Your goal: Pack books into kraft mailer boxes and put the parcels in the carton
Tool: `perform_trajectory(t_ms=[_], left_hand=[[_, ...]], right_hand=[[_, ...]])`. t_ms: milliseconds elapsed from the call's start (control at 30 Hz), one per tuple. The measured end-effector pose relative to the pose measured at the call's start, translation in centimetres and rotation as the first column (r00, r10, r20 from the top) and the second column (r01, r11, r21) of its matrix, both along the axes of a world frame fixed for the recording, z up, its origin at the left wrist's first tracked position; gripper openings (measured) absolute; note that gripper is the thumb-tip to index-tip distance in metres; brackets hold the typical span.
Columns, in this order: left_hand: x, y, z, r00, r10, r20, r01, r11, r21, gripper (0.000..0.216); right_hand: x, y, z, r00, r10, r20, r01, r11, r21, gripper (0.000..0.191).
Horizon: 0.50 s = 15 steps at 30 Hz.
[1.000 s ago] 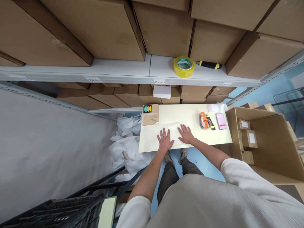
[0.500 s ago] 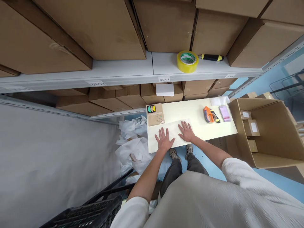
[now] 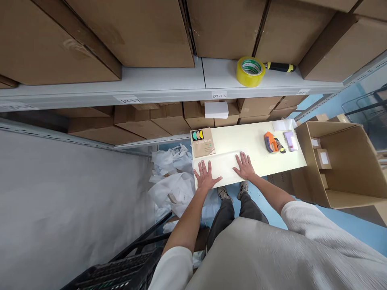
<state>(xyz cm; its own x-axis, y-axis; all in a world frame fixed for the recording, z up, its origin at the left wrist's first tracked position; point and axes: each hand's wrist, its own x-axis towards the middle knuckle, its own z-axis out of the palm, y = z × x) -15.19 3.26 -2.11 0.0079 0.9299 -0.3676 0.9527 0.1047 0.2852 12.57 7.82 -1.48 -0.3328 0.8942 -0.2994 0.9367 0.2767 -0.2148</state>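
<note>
A pale sheet (image 3: 224, 165) lies on the cream table (image 3: 248, 139). My left hand (image 3: 205, 176) rests flat on its left end, fingers spread. My right hand (image 3: 245, 166) lies flat on its right end, fingers stretched out too. Just behind the left hand sits a small brown cardboard box (image 3: 202, 142) with a coloured logo. Neither hand holds anything.
An orange tape dispenser (image 3: 271, 142) and a small pink item (image 3: 290, 141) lie at the table's right. An open carton (image 3: 347, 161) with small boxes stands to the right. A yellow tape roll (image 3: 250, 71) and a cutter (image 3: 279, 67) are on the shelf. Crumpled white wrap (image 3: 172, 181) lies left; a black crate (image 3: 121, 272) sits near my feet.
My two hands have slid apart along the sheet, left hand to the left end and right hand to the right end. The view has shifted slightly.
</note>
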Motion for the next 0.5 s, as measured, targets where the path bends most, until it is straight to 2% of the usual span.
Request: perform_trajectory(t_ms=[133, 233, 333, 433, 500], left_hand=[[-0.7, 0.1, 0.4, 1.0, -0.023, 0.011, 0.023, 1.0, -0.01, 0.13], [-1.3, 0.2, 1.1, 0.998, -0.055, 0.034, 0.055, 0.998, -0.008, 0.132], [-2.1, 1.0, 2.0, 0.994, -0.071, 0.088, 0.068, 0.997, 0.03, 0.122], [-3.0, 3.0, 2.7, 0.986, 0.054, 0.158, -0.069, 0.994, 0.089, 0.094], [-3.7, 4.8, 2.9, 0.965, 0.162, 0.205, -0.19, 0.974, 0.123, 0.078]], right_hand=[[-0.2, -0.1, 0.0, 1.0, -0.021, -0.003, 0.021, 1.0, 0.0, 0.088], [-0.8, 0.0, 0.7, 0.998, -0.063, 0.001, 0.063, 0.998, -0.017, 0.084], [-2.4, 0.8, 1.9, 0.994, -0.104, -0.044, 0.104, 0.994, 0.01, 0.077], [-5.4, 2.9, 2.9, 0.983, -0.097, -0.157, 0.102, 0.995, 0.02, 0.073], [-7.8, 4.9, 3.2, 0.965, -0.125, -0.232, 0.119, 0.992, -0.038, 0.072]])
